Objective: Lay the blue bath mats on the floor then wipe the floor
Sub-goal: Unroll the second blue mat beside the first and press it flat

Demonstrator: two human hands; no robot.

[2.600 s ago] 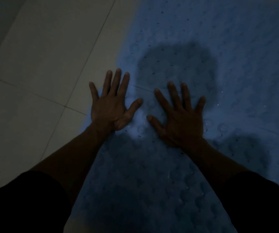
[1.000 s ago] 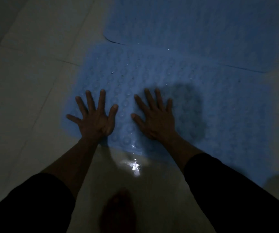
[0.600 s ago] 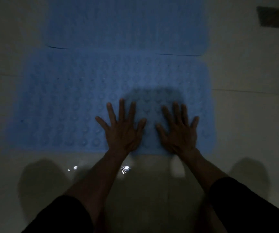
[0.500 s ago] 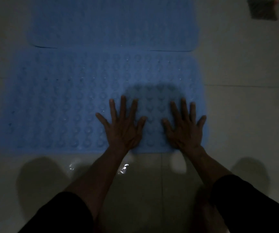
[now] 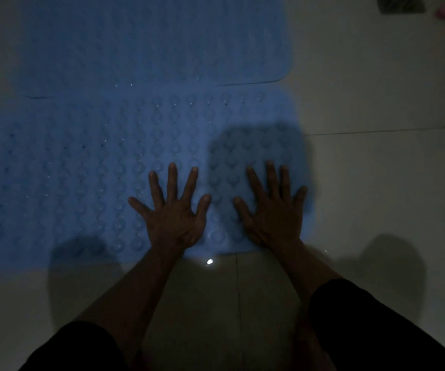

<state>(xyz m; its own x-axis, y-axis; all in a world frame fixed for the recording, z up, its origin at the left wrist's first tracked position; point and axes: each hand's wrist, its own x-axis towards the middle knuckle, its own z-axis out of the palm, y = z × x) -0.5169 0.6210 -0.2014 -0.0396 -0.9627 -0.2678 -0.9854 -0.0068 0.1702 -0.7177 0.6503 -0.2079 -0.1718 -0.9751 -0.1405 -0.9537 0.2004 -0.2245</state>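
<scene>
Pressing down flat, both hands rest on the nearer blue bath mat (image 5: 87,183), fingers spread wide and clamped on nothing: the left hand (image 5: 171,214) sits near the middle of its near edge, the right hand (image 5: 272,210) close to its right-hand corner, the two apart from each other. No writing or brand can be read anywhere on the mats in this dim light. There are two mats. The nearer one is covered in rows of round bumps, with a few small wet glints among them. The farther blue bath mat (image 5: 162,38) lies flat just beyond it, its long edge meeting or slightly overlapping the nearer mat's far edge. Both lie on a pale tiled floor (image 5: 376,183) with thin grout lines. A bright wet glint (image 5: 209,261) shows on the tile just off the nearer mat's near edge, between the wrists. Dark sleeves (image 5: 376,330) cover the arms above the forearms.
</scene>
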